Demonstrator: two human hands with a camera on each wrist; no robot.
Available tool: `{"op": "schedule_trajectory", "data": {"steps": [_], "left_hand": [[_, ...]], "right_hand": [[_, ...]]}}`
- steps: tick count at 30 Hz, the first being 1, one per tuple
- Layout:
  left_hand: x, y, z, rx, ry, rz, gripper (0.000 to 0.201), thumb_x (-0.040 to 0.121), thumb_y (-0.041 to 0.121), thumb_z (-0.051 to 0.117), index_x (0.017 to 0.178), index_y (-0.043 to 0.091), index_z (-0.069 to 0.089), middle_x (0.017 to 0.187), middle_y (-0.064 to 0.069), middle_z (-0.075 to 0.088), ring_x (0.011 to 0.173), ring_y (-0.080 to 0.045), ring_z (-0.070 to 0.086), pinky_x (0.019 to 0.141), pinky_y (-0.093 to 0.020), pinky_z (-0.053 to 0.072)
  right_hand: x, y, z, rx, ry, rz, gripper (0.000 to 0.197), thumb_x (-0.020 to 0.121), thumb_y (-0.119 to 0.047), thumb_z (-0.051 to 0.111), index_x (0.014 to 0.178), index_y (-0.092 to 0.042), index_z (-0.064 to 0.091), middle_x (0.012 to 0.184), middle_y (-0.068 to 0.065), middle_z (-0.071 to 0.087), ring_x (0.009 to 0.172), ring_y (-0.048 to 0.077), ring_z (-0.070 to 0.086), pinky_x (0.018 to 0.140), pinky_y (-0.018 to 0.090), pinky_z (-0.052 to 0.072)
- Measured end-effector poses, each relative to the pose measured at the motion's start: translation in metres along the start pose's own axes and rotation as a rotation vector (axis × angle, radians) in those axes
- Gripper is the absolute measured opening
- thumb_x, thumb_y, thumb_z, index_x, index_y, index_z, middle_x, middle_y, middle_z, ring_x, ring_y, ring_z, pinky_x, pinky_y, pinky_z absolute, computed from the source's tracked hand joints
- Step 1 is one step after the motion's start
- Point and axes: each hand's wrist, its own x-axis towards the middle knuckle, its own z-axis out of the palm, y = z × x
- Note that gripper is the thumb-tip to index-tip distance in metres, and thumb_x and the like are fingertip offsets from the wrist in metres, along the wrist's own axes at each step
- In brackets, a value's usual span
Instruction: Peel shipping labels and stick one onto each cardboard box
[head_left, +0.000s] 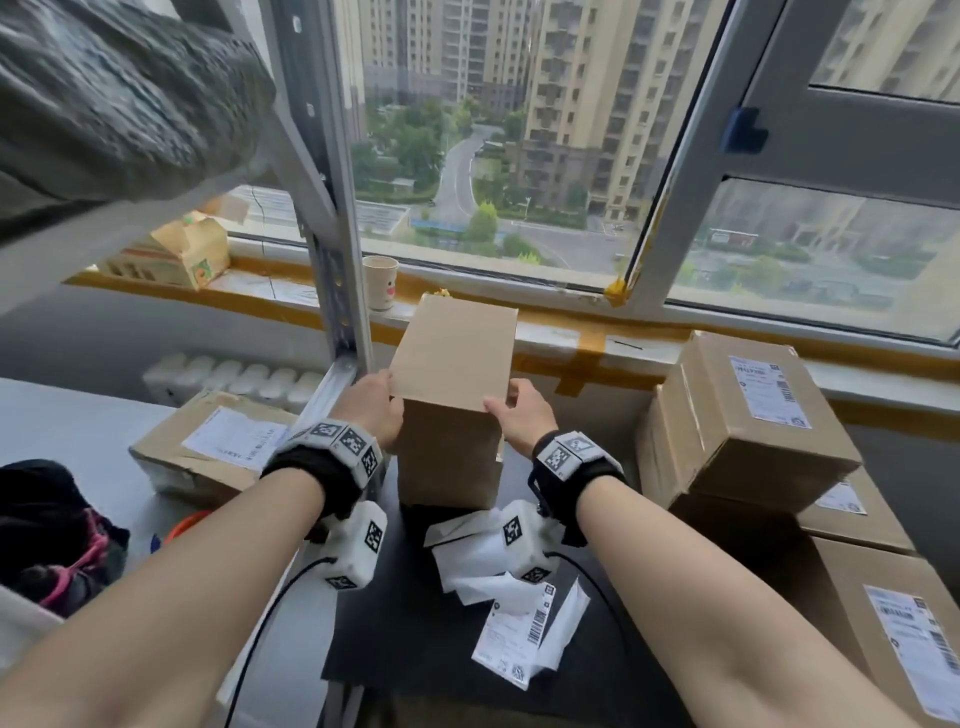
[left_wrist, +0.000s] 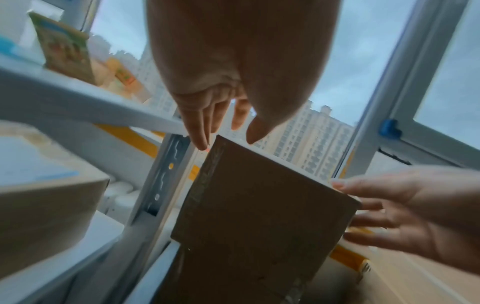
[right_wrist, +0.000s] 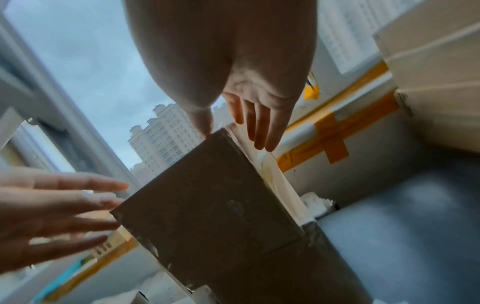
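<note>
Unlabelled cardboard box (head_left: 453, 384) stands upright on its short end at the centre of the dark worktop (head_left: 405, 629), just in front of the window sill (head_left: 550, 325). Left hand (head_left: 373, 402) flanks its left side, right hand (head_left: 522, 410) its right. Both wrist views show the fingers (left_wrist: 198, 125) straight and spread, not curled round the cardboard: the tips lie at or just off the box's upper edges, and the right thumb rests on the top front edge. Judged as steadying or squaring the box rather than carrying it; whether the palms press the sides cannot be told. The broad blank top face is turned toward the person, probably so a label can go there. Loose shipping labels (head_left: 511, 631) and peeled backing papers (head_left: 467, 551) lie on the worktop just behind the wrists, within easy reach; the heap overlaps, so no exact count, though at least two printed labels show. Count of boxes: one blank in hand; a stack of labelled boxes (head_left: 748, 421) to the right, three labels visible there; one more labelled box (head_left: 218, 447) to the left on the pale shelf surface. Labelled ones appear set aside to both sides, leaving the middle for work. One paper cup (head_left: 380, 280) and one printed carton (head_left: 182, 254) sit on the sill. One metal upright (head_left: 337, 291) of the rack stands just left of the box.
</note>
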Motion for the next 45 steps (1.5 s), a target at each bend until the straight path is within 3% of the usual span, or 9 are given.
{"op": "schedule_trajectory", "data": {"steps": [5, 8, 14, 18, 22, 26, 36, 40, 45], "left_hand": [[0.01, -0.006, 0.008, -0.275, 0.048, -0.108, 0.031, 0.095, 0.016, 0.043, 0.118, 0.003, 0.059, 0.121, -0.017, 0.062, 0.112, -0.034, 0.057, 0.09, -0.032, 0.042], [0.011, -0.008, 0.009, -0.451, 0.109, -0.126, 0.032, 0.092, 0.014, 0.053, 0.121, 0.005, 0.061, 0.123, -0.011, 0.064, 0.116, -0.027, 0.058, 0.102, -0.033, 0.043], [0.005, 0.017, 0.009, -0.611, 0.15, -0.056, 0.033, 0.086, 0.017, 0.063, 0.117, 0.005, 0.065, 0.115, -0.01, 0.068, 0.108, -0.025, 0.064, 0.099, -0.042, 0.049], [-0.001, 0.044, 0.02, -0.658, 0.129, -0.033, 0.033, 0.084, 0.018, 0.066, 0.115, 0.007, 0.066, 0.114, -0.008, 0.069, 0.104, -0.02, 0.065, 0.099, -0.038, 0.05], [-0.005, 0.056, 0.029, -0.661, 0.139, -0.055, 0.037, 0.083, 0.019, 0.067, 0.118, 0.008, 0.064, 0.118, -0.007, 0.068, 0.104, -0.019, 0.065, 0.098, -0.037, 0.05], [-0.006, 0.059, 0.031, -0.732, 0.163, -0.14, 0.051, 0.08, 0.024, 0.071, 0.126, 0.007, 0.057, 0.12, -0.007, 0.066, 0.107, -0.02, 0.063, 0.091, -0.029, 0.05], [-0.003, 0.054, 0.038, -0.914, 0.063, -0.201, 0.043, 0.079, 0.022, 0.072, 0.116, 0.001, 0.063, 0.114, -0.013, 0.068, 0.104, -0.021, 0.065, 0.098, -0.038, 0.05], [-0.005, 0.073, 0.049, -1.042, -0.04, -0.192, 0.042, 0.081, 0.012, 0.07, 0.119, -0.002, 0.06, 0.114, -0.016, 0.067, 0.101, -0.021, 0.065, 0.095, -0.032, 0.051], [-0.017, 0.107, 0.076, -1.169, -0.193, -0.187, 0.036, 0.088, -0.001, 0.056, 0.125, -0.003, 0.055, 0.109, -0.017, 0.062, 0.088, -0.017, 0.061, 0.077, -0.019, 0.05]], "right_hand": [[0.006, 0.004, 0.005, 0.351, -0.012, 0.057, 0.05, 0.088, -0.011, 0.06, 0.135, -0.007, 0.043, 0.132, 0.011, 0.056, 0.118, 0.025, 0.056, 0.103, 0.046, 0.045], [0.005, 0.005, 0.0, 0.438, -0.016, 0.054, 0.048, 0.088, -0.003, 0.058, 0.134, -0.006, 0.045, 0.132, 0.015, 0.057, 0.118, 0.028, 0.056, 0.103, 0.047, 0.045], [-0.004, 0.013, -0.044, 0.479, 0.053, -0.029, 0.048, 0.092, -0.004, 0.054, 0.139, -0.004, 0.041, 0.139, 0.012, 0.051, 0.128, 0.021, 0.048, 0.101, 0.028, 0.041], [-0.009, 0.03, -0.072, 0.538, 0.084, 0.027, 0.056, 0.093, -0.009, 0.055, 0.143, -0.005, 0.033, 0.144, 0.013, 0.045, 0.13, 0.021, 0.045, 0.099, 0.03, 0.037], [-0.012, 0.038, -0.082, 0.569, 0.106, 0.028, 0.047, 0.093, -0.004, 0.054, 0.138, 0.001, 0.041, 0.134, 0.014, 0.054, 0.11, 0.014, 0.052, 0.092, 0.026, 0.039], [-0.01, 0.042, -0.077, 0.607, 0.092, 0.05, 0.047, 0.092, -0.003, 0.054, 0.137, 0.001, 0.041, 0.135, 0.016, 0.054, 0.121, 0.024, 0.054, 0.107, 0.036, 0.042], [0.003, 0.051, -0.072, 0.64, 0.094, 0.034, 0.048, 0.092, 0.001, 0.051, 0.139, -0.002, 0.04, 0.137, 0.013, 0.053, 0.126, 0.026, 0.051, 0.108, 0.039, 0.041], [-0.004, 0.067, -0.091, 0.638, 0.167, 0.019, 0.048, 0.09, 0.001, 0.054, 0.137, -0.003, 0.042, 0.136, 0.014, 0.053, 0.125, 0.026, 0.051, 0.108, 0.043, 0.041], [-0.028, 0.094, -0.123, 0.582, 0.266, 0.01, 0.05, 0.09, 0.002, 0.055, 0.138, -0.004, 0.042, 0.137, 0.012, 0.053, 0.127, 0.023, 0.049, 0.109, 0.041, 0.04]]}}
